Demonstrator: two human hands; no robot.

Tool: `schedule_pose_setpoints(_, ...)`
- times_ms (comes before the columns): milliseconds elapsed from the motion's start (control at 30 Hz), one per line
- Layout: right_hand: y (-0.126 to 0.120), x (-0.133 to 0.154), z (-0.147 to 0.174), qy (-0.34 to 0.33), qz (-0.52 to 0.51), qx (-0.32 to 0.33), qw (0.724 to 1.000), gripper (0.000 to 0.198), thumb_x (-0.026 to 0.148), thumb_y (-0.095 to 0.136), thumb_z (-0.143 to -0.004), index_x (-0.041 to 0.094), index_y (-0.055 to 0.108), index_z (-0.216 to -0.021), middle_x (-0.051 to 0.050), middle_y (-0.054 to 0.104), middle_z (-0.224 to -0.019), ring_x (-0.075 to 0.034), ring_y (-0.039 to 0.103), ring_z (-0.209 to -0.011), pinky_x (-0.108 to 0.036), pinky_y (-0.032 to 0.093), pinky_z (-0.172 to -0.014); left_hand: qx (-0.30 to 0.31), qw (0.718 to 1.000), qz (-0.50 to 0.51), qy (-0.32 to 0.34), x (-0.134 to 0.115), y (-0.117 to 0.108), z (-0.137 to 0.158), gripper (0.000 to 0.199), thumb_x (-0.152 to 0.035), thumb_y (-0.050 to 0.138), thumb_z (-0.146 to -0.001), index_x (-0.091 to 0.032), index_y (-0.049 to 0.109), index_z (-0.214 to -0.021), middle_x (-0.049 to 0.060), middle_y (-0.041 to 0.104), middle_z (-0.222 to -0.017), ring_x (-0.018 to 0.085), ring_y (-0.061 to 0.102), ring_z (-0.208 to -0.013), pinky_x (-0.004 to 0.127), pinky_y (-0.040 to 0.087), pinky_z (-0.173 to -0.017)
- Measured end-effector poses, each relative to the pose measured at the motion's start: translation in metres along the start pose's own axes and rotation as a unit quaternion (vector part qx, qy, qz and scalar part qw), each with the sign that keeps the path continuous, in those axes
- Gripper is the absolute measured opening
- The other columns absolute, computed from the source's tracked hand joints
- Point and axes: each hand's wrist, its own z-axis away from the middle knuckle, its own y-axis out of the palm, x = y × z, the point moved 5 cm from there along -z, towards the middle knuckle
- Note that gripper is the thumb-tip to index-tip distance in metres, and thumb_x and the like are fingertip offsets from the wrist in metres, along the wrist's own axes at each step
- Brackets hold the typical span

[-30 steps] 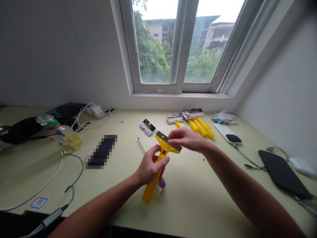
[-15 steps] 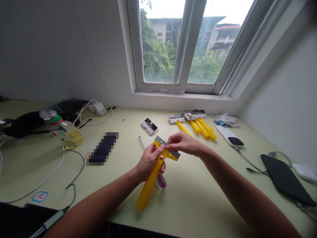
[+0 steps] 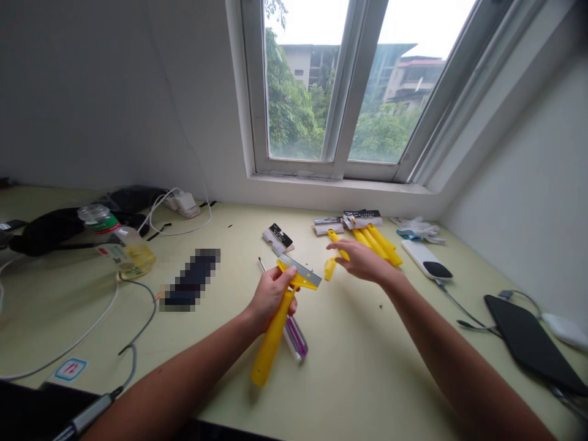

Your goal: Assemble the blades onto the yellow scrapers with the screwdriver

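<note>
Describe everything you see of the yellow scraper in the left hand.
The yellow scraper looks like plastic, with a thick, rounded handle narrowing to a neck below a broad, flared head. A flat grey blade, apparently metal, runs along the head's far edge. It slants over the desk, handle end toward the person, blade end away. The left hand grips it around the neck, thumb on the head. Whether it touches the desk is unclear.

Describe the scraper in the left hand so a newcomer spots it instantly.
Find the window, then look down to the pale table below it. Above its middle, in the grip of the left hand, is a yellow scraper, handle slanting toward the person. Unlike the yellow handles bunched at the back, it is held, metal blade showing.
</note>
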Motion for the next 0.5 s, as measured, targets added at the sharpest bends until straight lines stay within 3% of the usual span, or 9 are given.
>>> schedule_pose_setpoints(100,0.025,-0.013,-0.003,-0.024,0.024,0.055,0.998,0.041,0.015,0.058,-0.08,0.028,0.066,-0.118,-0.005,0.064,-0.13,-0.025,0.057,-0.121,-0.041,0.04,-0.102,-0.006,1.0,-0.007,0.002,0.002,-0.002,-0.002,0.04,-0.052,0.066,-0.081,-0.017,0.049,-0.091,-0.002,0.058,-0.071,0.008,0.053,-0.034,0.017,0.037,-0.031)
schedule_pose_setpoints(200,0.036,-0.015,-0.003,-0.026,0.049,0.076,0.996,0.039,0.014,0.058,-0.08,0.03,0.066,-0.115,-0.005,0.066,-0.124,-0.027,0.057,-0.119,-0.048,0.034,-0.104,-0.004,1.0,-0.013,0.004,0.001,-0.002,-0.001,0.039,-0.05,0.066,-0.082,-0.016,0.05,-0.093,-0.002,0.058,-0.072,0.008,0.054,-0.035,0.016,0.037,-0.031)
schedule_pose_setpoints(333,0.033,-0.011,-0.003,-0.015,0.066,0.084,0.994,0.027,0.017,0.06,-0.081,0.028,0.067,-0.105,-0.007,0.069,-0.107,-0.029,0.058,-0.11,-0.048,0.036,-0.098,0.006,1.0,-0.018,-0.001,0.001,0.0,0.0,0.039,-0.049,0.067,-0.081,-0.016,0.051,-0.093,-0.002,0.058,-0.071,0.008,0.053,-0.034,0.016,0.037,-0.031)
schedule_pose_setpoints(500,0.018,-0.006,0.002,-0.009,0.049,0.099,0.994,0.011,0.024,0.062,-0.079,0.023,0.063,-0.09,-0.007,0.068,-0.098,-0.026,0.061,-0.096,-0.037,0.043,-0.082,0.01,1.0,-0.018,-0.003,0.003,0.001,0.0,0.041,-0.052,0.066,-0.08,-0.016,0.05,-0.094,-0.002,0.058,-0.069,0.008,0.052,-0.033,0.016,0.034,-0.03)
